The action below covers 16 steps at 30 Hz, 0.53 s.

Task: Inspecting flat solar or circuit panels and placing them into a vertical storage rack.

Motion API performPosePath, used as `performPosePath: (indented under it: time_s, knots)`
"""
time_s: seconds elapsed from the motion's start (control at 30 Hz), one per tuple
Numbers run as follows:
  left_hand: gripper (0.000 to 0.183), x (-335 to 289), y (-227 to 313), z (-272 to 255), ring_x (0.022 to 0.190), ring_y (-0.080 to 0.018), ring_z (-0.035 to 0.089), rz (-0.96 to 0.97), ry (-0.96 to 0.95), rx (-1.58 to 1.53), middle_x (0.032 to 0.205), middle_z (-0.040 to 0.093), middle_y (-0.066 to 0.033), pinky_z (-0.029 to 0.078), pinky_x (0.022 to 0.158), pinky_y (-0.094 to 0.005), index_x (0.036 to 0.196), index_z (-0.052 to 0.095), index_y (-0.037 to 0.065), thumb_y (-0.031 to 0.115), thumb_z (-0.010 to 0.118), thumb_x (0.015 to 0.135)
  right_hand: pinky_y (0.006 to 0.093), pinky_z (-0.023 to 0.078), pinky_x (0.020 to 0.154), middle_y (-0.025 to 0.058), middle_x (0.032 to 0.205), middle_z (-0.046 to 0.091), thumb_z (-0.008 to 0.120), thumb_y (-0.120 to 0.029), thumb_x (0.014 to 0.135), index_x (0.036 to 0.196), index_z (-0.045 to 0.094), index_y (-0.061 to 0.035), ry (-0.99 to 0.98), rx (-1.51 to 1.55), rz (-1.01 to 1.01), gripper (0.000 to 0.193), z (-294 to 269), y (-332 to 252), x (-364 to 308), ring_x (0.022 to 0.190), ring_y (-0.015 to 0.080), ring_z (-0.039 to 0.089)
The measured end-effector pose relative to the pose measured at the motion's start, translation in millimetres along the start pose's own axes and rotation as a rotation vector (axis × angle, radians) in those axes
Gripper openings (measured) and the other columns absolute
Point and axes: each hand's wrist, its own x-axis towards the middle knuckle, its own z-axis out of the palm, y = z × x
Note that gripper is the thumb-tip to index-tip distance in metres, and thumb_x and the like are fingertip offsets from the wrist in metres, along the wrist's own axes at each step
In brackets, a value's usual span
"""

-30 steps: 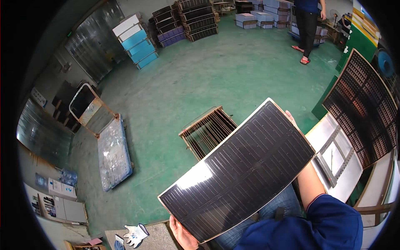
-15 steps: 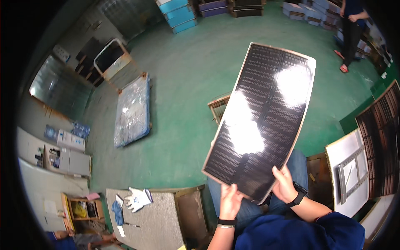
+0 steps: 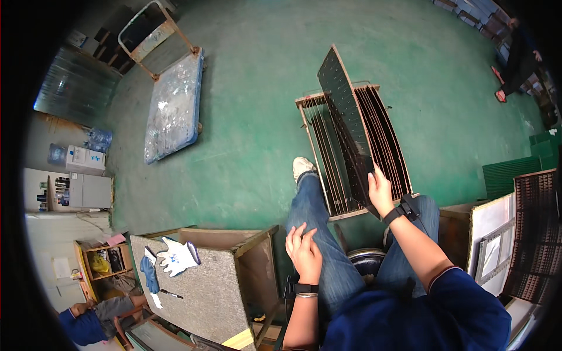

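My right hand [image 3: 381,192] grips the near edge of a dark, thin rectangular panel [image 3: 346,102]. The panel stands on edge, tilted, over a slotted rack [image 3: 309,100] on the floor in front of my knees. Its lower part reaches down among the rack's slots; how deep it sits I cannot tell. Several dark boards [image 3: 391,152] stand side by side in the rack. Over my left thigh, my left hand [image 3: 304,254] is empty, its fingers loosely bent and apart.
A grey-topped table [image 3: 205,292] at the lower left bears white gloves [image 3: 177,256], a blue glove [image 3: 149,274] and a pen [image 3: 171,293]. Beyond it stands a flat trolley [image 3: 174,111]. Large patterned panels [image 3: 533,234] lean at the right. One person [image 3: 518,61] stands far right; another [image 3: 88,322] is lower left.
The panel, held up by both hands with its patterned face toward me, has been turned on edge and lowered to the rack. My left hand has let go of it. The view has tilted downward.
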Motion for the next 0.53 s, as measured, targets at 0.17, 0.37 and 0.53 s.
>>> performPosePath:
  time_s: [0.17,0.37,0.53]
  knots:
    - [0.029,2,-6,2,0.119,-0.0320,0.044,-0.048,0.014,0.005,0.115,0.058,-0.0063,0.033,0.100,-0.0434,0.092,0.067,0.010,-0.006,0.053,0.072,0.0358,0.049,0.080,0.0268,0.109,0.058,0.047,-0.006,0.091,0.131,0.044,-0.0019,-0.032,-0.008,0.028,0.041,12,15,-1,0.099,0.0366,0.060]
    - [0.027,5,-3,2,0.118,-0.0311,0.044,-0.062,0.007,-0.011,0.114,0.058,-0.0051,0.031,0.101,-0.0435,0.091,0.068,0.011,-0.003,0.053,0.072,0.0271,0.046,0.085,0.0181,0.112,0.062,0.047,-0.002,0.093,0.133,0.041,0.0011,-0.111,-0.037,0.163,0.041,7,11,-1,0.100,0.0172,0.061]
    - [0.026,5,-4,3,0.120,-0.0304,0.043,-0.076,-0.014,-0.013,0.117,0.058,-0.0042,0.029,0.103,-0.0437,0.092,0.068,0.011,0.000,0.054,0.073,0.0254,0.042,0.092,0.0171,0.123,0.057,0.048,-0.004,0.093,0.135,0.040,-0.0002,-0.102,0.049,0.145,0.043,6,7,-3,0.113,0.0186,0.055]
